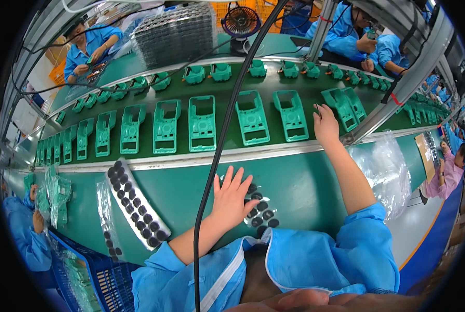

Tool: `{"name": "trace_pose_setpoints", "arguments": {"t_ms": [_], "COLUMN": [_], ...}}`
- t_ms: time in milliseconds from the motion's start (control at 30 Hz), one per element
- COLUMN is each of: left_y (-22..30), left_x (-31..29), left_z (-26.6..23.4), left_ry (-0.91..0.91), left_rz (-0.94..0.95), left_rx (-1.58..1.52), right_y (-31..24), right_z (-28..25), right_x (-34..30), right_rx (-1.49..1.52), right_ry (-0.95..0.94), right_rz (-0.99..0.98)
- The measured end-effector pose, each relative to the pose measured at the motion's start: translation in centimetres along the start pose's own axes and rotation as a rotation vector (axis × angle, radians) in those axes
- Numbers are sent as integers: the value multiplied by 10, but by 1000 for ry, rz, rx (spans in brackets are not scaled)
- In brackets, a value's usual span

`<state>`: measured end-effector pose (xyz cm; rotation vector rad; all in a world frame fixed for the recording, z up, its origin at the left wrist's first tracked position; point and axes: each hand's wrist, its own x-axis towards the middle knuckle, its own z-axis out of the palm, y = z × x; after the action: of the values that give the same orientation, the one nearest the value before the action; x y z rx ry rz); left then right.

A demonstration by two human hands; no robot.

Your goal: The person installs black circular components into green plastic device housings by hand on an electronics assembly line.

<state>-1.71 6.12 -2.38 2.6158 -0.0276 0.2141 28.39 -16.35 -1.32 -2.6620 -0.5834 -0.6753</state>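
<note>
L hand flat on green counter, fingers spread, released, resting on sheet of small black round pads at approx 6 o'clock. R hand reaches out to 1 o'clock over conveyor belt, fingers pinched on a tiny dark bit; can't tell what it is. R hand sits between two green plastic housings, just beside the one at its left. Row of same housings runs along belt from 9 to 2 o'clock. Long tray of black round pads lies at 7 o'clock, well apart from L hand. Black cable hangs down centre. Clear plastic bag at 3 o'clock.
</note>
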Motion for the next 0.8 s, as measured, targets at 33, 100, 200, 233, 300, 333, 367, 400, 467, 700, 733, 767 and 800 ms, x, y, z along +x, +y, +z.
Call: {"name": "trace_pose_setpoints", "arguments": {"t_ms": [33, 100, 200, 233, 300, 333, 367, 400, 467, 700, 733, 767, 800], "left_y": [-4, -20, -14, -12, -14, -17, -22, -23, -21, -28, -31, -26, -23], "left_x": [2, 3, 10, 10, 10, 9, 10, 11, 10, 9, 7, 6, 4], "left_z": [0, 3, -15, -20, -20, -16, -11, -9, -8, -8, 2, 2, -1], "left_ry": [-8, -28, -28, -34, 34, 98, 167, 176, 122, 331, 297, 269, 239], "left_rz": [0, 16, 143, 126, -2, -85, -159, -215, -248, -38, -160, -243, -334], "left_rx": [7, -41, -156, -96, -69, -51, -31, 28, 127, -315, -619, -786, -946], "right_y": [-12, -67, -97, -103, -134, -129, -118, -111, -108, -141, -144, -143, -144], "right_z": [2, -24, -52, -58, -83, -78, -68, -64, -60, -18, -15, -11, -11], "right_x": [-8, -29, -62, -72, -83, -92, -101, -107, -113, -130, -133, -135, -135], "right_rx": [150, 648, 1130, 1344, 1560, 1566, 1651, 1732, 1680, 1748, 1811, 1876, 1876], "right_ry": [99, -236, -410, -478, -502, -517, -581, -635, -697, -908, -930, -951, -959], "right_rz": [-123, 255, 388, 477, 746, 751, 707, 664, 565, 709, 659, 609, 618]}}
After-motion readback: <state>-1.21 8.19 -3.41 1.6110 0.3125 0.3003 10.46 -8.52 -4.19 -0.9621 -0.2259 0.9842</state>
